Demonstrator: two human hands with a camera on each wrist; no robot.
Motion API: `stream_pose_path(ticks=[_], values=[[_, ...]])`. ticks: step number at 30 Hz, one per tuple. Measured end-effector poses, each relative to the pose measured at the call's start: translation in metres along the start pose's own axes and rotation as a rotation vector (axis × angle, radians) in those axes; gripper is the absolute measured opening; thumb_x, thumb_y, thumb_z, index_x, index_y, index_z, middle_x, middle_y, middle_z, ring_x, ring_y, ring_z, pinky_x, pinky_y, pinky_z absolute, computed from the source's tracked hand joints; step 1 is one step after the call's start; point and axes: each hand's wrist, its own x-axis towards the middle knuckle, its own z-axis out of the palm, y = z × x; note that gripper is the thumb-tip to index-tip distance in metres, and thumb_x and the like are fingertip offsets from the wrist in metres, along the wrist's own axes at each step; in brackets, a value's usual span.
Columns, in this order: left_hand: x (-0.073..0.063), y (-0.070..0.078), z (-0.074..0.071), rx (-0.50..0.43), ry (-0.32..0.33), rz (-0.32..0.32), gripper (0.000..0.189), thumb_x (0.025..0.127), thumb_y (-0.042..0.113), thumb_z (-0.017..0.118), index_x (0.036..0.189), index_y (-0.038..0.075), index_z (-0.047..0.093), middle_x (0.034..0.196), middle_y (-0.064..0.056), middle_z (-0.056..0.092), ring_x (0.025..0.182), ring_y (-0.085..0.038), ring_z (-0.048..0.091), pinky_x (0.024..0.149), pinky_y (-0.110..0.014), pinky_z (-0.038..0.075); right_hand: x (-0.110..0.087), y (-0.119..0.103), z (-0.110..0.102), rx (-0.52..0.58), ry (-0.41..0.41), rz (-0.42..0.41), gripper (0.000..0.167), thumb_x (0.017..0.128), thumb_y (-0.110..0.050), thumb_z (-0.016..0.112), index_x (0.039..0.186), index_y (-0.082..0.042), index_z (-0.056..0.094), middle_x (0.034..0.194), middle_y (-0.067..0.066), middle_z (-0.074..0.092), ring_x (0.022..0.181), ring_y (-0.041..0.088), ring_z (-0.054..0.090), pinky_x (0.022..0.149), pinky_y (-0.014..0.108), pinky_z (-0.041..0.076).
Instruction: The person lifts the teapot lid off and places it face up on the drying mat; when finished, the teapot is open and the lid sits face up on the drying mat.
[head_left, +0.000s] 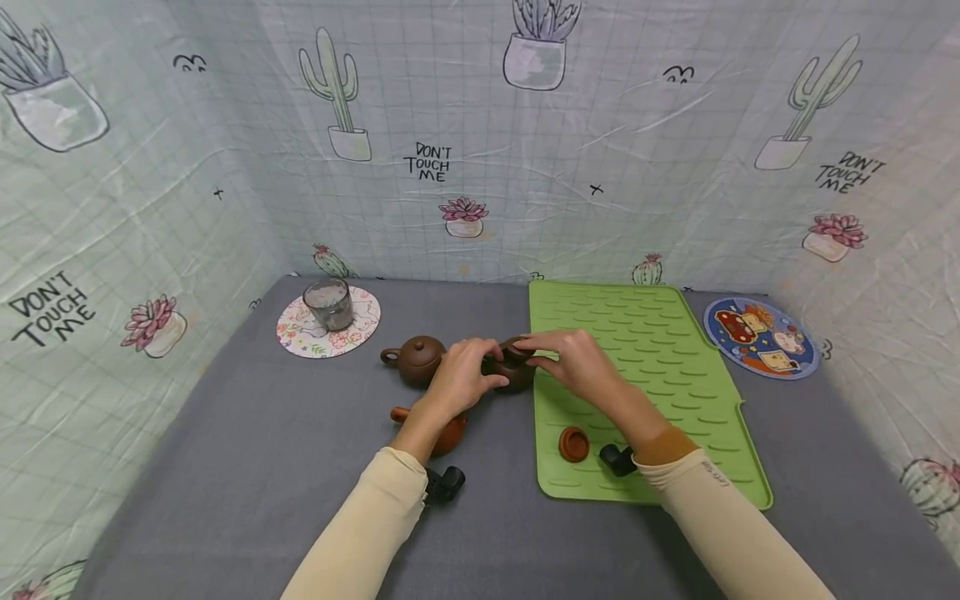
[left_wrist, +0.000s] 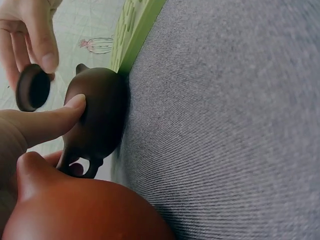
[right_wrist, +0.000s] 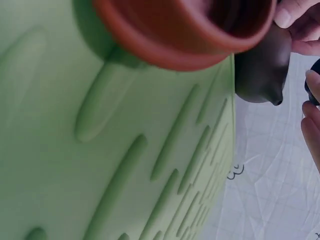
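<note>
My left hand (head_left: 459,382) grips a dark brown teapot (left_wrist: 97,115); the thumb presses its body and a fingertip shows at the handle. The spout points toward the green mat. Just above this pot, my right hand (head_left: 581,365) pinches its small dark lid (left_wrist: 22,90), held apart from the pot with the underside showing. Under the left forearm an orange-red teapot (head_left: 450,437) stands partly hidden. Another brown teapot (head_left: 418,360), lid on, sits left of the left hand. An orange-red lid (head_left: 573,444) lies upside down on the mat, below the right forearm.
The green ridged mat (head_left: 637,317) covers the right of the grey table. At the back left a glass (head_left: 330,307) stands on a floral round mat (head_left: 294,330). A blue cartoon round mat (head_left: 802,360) lies far right. Printed cloth walls (head_left: 465,100) enclose the table.
</note>
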Motion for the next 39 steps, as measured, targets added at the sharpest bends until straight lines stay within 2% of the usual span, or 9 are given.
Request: stream_pose_path(ticks=[7,15,22,27,32,39], values=[[0.001,0.0,0.001,0.015,0.016,-0.003,0.025,0.083,0.028,0.086,0.102,0.018,0.074,0.115,-0.007,0.073,0.108,-0.03,0.067,0.093,-0.046,0.055,-0.001,-0.003,-0.005,-0.002,0.073,0.009,0.038,0.082,-0.005,0.083,0.119,-0.013,0.077,0.113,0.007,0.079,0.101,0.022,0.077,0.083,0.034,0.063],[0.002,-0.001,0.002,0.016,0.017,0.001,0.025,0.082,0.028,0.087,0.101,0.018,0.074,0.113,-0.007,0.074,0.108,-0.03,0.067,0.094,-0.046,0.055,-0.005,-0.008,-0.013,0.104,0.12,0.081,0.036,0.085,-0.002,0.08,0.119,-0.013,0.075,0.113,0.007,0.077,0.1,0.022,0.076,0.082,0.035,0.063],[0.002,0.0,0.003,0.014,0.014,-0.001,0.026,0.081,0.028,0.087,0.102,0.018,0.074,0.113,-0.006,0.074,0.108,-0.03,0.067,0.094,-0.046,0.054,-0.011,-0.013,-0.021,0.206,0.189,0.095,0.039,0.085,0.0,0.08,0.122,-0.009,0.073,0.114,0.011,0.077,0.099,0.027,0.077,0.08,0.037,0.064],[0.002,0.0,0.002,0.013,0.017,0.001,0.025,0.081,0.028,0.087,0.1,0.019,0.074,0.112,-0.006,0.074,0.107,-0.029,0.067,0.094,-0.045,0.054,-0.015,-0.015,-0.027,0.277,0.243,0.124,0.037,0.085,0.0,0.079,0.121,-0.006,0.071,0.108,0.016,0.079,0.094,0.03,0.079,0.078,0.037,0.064],[0.002,-0.001,0.002,0.005,0.014,-0.004,0.026,0.081,0.028,0.087,0.1,0.019,0.073,0.113,-0.006,0.073,0.108,-0.03,0.066,0.095,-0.046,0.054,-0.019,-0.015,-0.032,0.302,0.267,0.15,0.034,0.086,-0.001,0.079,0.118,-0.007,0.071,0.105,0.015,0.079,0.092,0.029,0.079,0.076,0.032,0.064],[0.001,0.0,0.0,-0.013,0.022,-0.013,0.025,0.081,0.027,0.087,0.099,0.019,0.073,0.113,-0.007,0.073,0.111,-0.031,0.066,0.098,-0.047,0.053,-0.023,-0.015,-0.038,0.328,0.297,0.161,0.034,0.086,0.0,0.079,0.119,-0.005,0.073,0.112,0.015,0.076,0.09,0.028,0.078,0.078,0.018,0.06]])
